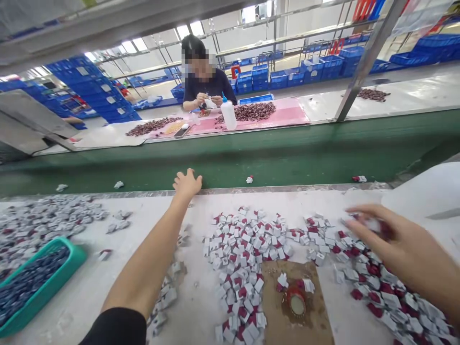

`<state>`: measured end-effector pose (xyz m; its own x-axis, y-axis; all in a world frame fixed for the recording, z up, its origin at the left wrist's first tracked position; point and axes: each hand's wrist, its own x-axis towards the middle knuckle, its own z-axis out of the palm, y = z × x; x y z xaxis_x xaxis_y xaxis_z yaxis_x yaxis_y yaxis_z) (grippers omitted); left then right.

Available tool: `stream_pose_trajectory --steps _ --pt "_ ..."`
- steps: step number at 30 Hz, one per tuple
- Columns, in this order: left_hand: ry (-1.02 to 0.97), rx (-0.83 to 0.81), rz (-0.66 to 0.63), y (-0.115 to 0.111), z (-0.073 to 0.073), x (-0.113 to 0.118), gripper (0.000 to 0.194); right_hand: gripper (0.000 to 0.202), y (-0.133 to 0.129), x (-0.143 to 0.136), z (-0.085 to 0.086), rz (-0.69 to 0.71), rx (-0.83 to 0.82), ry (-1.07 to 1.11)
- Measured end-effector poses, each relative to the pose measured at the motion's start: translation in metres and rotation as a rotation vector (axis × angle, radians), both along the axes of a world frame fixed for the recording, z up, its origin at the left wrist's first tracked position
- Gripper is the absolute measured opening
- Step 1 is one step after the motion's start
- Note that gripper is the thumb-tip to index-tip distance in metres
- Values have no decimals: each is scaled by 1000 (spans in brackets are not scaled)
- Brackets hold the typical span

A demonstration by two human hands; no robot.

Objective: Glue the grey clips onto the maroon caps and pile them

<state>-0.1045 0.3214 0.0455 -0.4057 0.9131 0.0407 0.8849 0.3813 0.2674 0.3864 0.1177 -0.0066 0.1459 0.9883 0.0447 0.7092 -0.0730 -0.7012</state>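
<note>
My left hand (187, 183) reaches out with its fingers spread, over the near edge of the green belt (280, 165), and holds nothing. At the right, my right hand (398, 239) is blurred, its thumb and forefinger apart and curved, above a pile of small white and dark red pieces (388, 290). White and red bits show between these fingers; whether they are held or lie beneath, I cannot tell. Another pile of such pieces (247, 239) lies between my hands. On a brown board (273, 311) stands a small red-rimmed round container (297, 303) with two pieces beside it.
A few single pieces (249, 179) lie along the belt. At the left is a teal basket (77, 254) of dark blue parts. A white bag (427, 196) stands at right. Across the belt, a person (210, 86) works near a white bottle (228, 115). A metal post (366, 62) rises there.
</note>
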Motion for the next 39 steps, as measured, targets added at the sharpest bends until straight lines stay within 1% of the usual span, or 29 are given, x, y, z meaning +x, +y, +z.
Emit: stream_pose_trajectory --steps 2,3,4,5,6,8,10,12,14,15,17,19,20,22,25,27,29,30,32,34,37,39 --pt "31 -33 50 1 -8 -18 47 53 55 -79 43 150 -204 -152" --pt "44 -44 60 1 -11 -23 47 48 83 -117 58 198 -210 -173" --pt "55 -52 62 1 -14 -26 47 47 110 -152 67 235 -217 -182" --pt "65 -58 57 1 -17 -29 47 49 135 -183 69 264 -237 -197" --pt "73 -61 43 1 -18 -30 47 49 157 -209 67 289 -259 -213" --pt "78 -64 -12 2 -20 -28 48 48 188 -247 52 323 -298 -245" --pt "57 -68 -111 0 -20 -21 48 45 205 -268 36 355 -322 -263" --pt "-4 -86 -263 -8 -19 -9 45 45 210 -276 25 383 -332 -259" --pt "-105 -130 -460 -21 -17 8 32 45 210 -275 22 386 -335 -228" --pt "-162 -161 -564 -29 -16 16 28 45 208 -271 23 374 -335 -201" --pt "-261 -226 -758 -42 -13 31 33 45 205 -257 25 338 -338 -122" --pt "-326 -281 -912 -51 -12 42 37 44 200 -239 27 309 -363 -13" --pt "-345 -302 -968 -52 -12 45 37 44 196 -228 27 296 -385 44" --pt "-366 -332 -1038 -51 -14 50 34 44 187 -207 27 263 -432 154" --pt "-375 -366 -1065 -45 -19 54 24 38 167 -180 27 190 -454 286" --pt "-378 -375 -1039 -40 -22 55 22 28 152 -164 28 138 -435 351" --pt "-375 -354 -962 -32 -23 54 26 33 140 -148 28 87 -409 388" --pt "-366 -330 -902 -27 -23 53 27 37 135 -139 28 58 -398 391" --pt "-330 -259 -740 -12 -22 48 27 33 130 -117 28 -9 -378 362" --pt "-277 -183 -544 4 -22 41 23 29 130 -92 26 -100 -359 287" --pt "-212 -122 -282 22 -21 30 24 43 138 -55 23 -241 -310 126" --pt "-196 -115 -179 25 -20 26 31 44 147 -38 21 -307 -282 11"
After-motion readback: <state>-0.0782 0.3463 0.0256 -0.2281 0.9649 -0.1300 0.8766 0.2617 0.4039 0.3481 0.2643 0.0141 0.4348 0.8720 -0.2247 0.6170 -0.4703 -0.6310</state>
